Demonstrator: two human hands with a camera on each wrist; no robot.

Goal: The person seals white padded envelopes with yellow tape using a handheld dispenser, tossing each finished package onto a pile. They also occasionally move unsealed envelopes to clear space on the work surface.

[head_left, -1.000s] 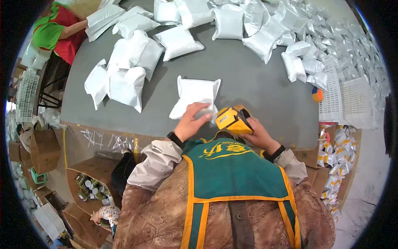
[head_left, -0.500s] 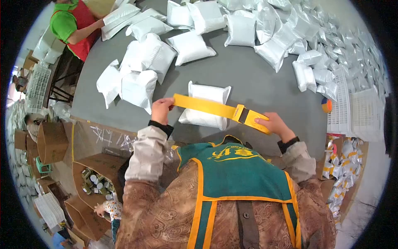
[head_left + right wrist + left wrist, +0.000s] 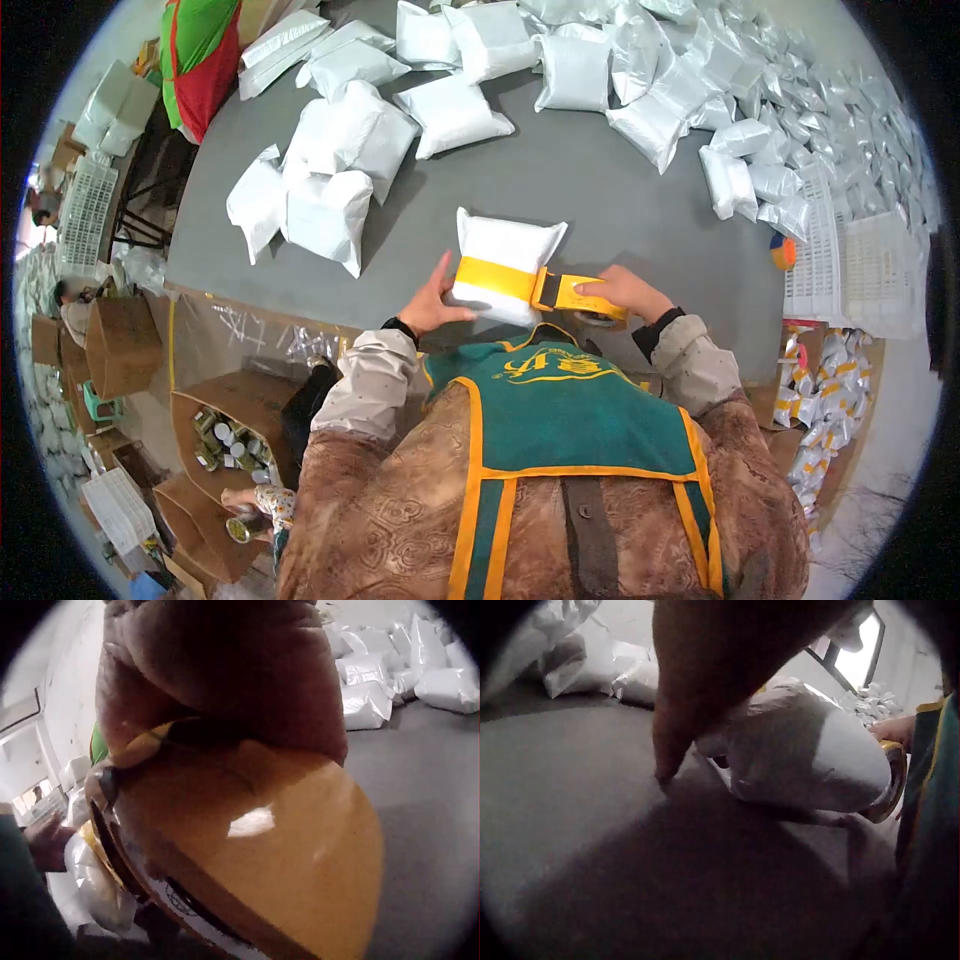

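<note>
A plump white mailer bag (image 3: pixel 512 240) lies on the grey table in front of me in the head view. Across its middle runs a yellow tape strip (image 3: pixel 495 276), leading into a yellow tape dispenser (image 3: pixel 573 293) at the bag's right side. My right hand (image 3: pixel 632 292) grips the dispenser from its right end. At the bag's left end is my left hand (image 3: pixel 430 302), thumb and fingers spread wide at the edge. The left wrist view shows the bag's rounded white side (image 3: pixel 780 750) beside that hand. Filling much of the right wrist view is the dispenser's glossy yellow body (image 3: pixel 300 825).
Several white mailer bags (image 3: pixel 340 140) sit at the table's left and back. A large heap of silvery packages (image 3: pixel 800 110) covers the far right, by white plastic crates (image 3: pixel 870 260). An orange-and-blue tape roll (image 3: pixel 783 252) stands near the right edge. Another person (image 3: pixel 200 65) is at the far left.
The stretched tape has come down onto the bag, and the dispenser has moved down to its right side. My left hand has let go of the tape end and spread at the bag's left.
</note>
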